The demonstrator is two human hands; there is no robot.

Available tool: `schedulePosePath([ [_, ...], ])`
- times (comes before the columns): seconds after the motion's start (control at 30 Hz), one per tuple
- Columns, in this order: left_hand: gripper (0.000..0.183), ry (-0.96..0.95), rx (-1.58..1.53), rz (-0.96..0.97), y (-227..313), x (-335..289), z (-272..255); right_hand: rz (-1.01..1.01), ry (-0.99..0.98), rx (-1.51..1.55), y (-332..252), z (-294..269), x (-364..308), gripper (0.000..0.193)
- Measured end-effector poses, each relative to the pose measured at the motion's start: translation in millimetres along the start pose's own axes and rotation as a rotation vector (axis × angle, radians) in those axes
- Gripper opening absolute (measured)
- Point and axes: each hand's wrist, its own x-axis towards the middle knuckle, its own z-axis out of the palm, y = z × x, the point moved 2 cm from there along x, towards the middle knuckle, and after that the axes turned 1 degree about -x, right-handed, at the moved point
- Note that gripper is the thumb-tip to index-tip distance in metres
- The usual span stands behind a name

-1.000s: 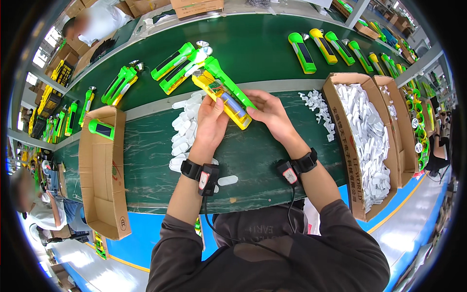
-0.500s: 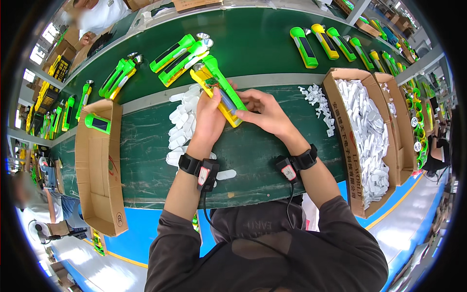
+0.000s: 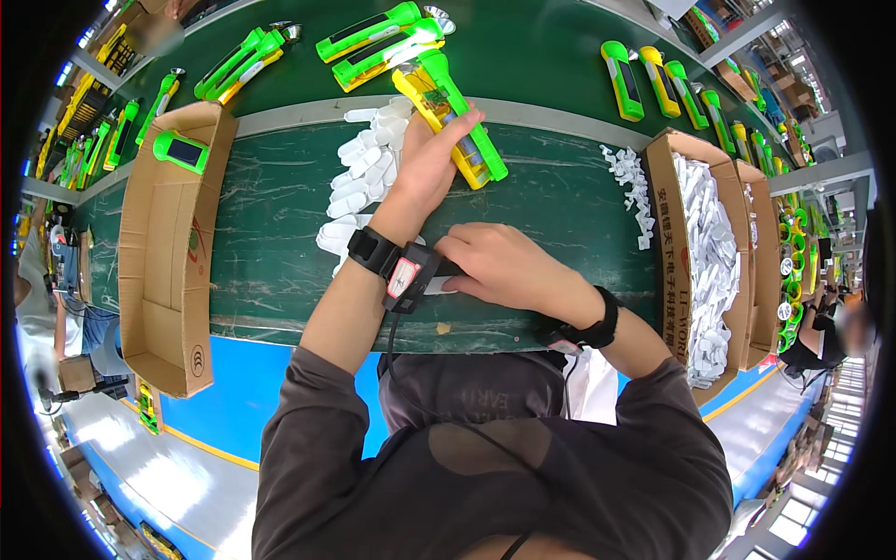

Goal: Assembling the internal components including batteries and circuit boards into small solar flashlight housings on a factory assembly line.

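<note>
My left hand (image 3: pixel 426 173) is closed round a green and yellow flashlight (image 3: pixel 455 97), above the far side of the green work table. The flashlight's housing stands open, with wiring and a blue-grey cylinder between its yellow and green halves. Close beside my left wrist, my right hand (image 3: pixel 511 266) is low over the table with its fingers curled and pinched. A sliver of something white shows by its thumb, but what the fingers hold is hidden. White oval plastic pieces (image 3: pixel 369 168) lie in a loose pile to the left of my left hand.
On the left stands a cardboard box (image 3: pixel 168 271) with one flashlight (image 3: pixel 180 151) in it. At right, another carton (image 3: pixel 674 243) holds many white pieces, with small white parts (image 3: pixel 633 191) beside it. More flashlights (image 3: pixel 387 42) lie along the far green surface.
My right hand has let go of the flashlight and come down toward my left wrist. My left hand now holds the flashlight alone. The whole view has shifted.
</note>
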Motion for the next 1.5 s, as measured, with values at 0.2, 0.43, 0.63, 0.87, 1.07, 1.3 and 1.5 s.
schedulePosePath([
  [0.2, 0.035, 0.039, -0.031, -0.009, -1, -4, 2, 0.102, -0.037, -0.001, -3, 19, -3, 0.023],
  [0.43, 0.036, 0.04, 0.014, 0.009, -2, 0, -5, 0.347, 0.413, 0.191, 30, -65, 7, 0.005],
  [0.63, 0.047, 0.045, 0.046, 0.059, -5, -2, 3, 0.409, 0.67, 0.358, 79, -67, 62, 0.018],
  [0.87, 0.05, 0.079, 0.175, 0.105, -6, -3, 2, 0.458, 0.733, 0.007, 58, -49, 77, 0.013],
  [1.07, 0.049, 0.058, 0.348, 0.181, -2, -3, 9, 0.497, 0.778, -0.082, 51, -43, 74, 0.012],
  [1.3, 0.046, 0.043, 0.166, 0.22, -2, -8, 13, 0.326, 0.886, -0.218, 48, -29, 70, 0.011],
  [1.5, 0.03, -0.003, -0.02, 0.069, -4, -7, 9, 0.356, 0.921, 0.211, 46, -47, 36, 0.026],
])
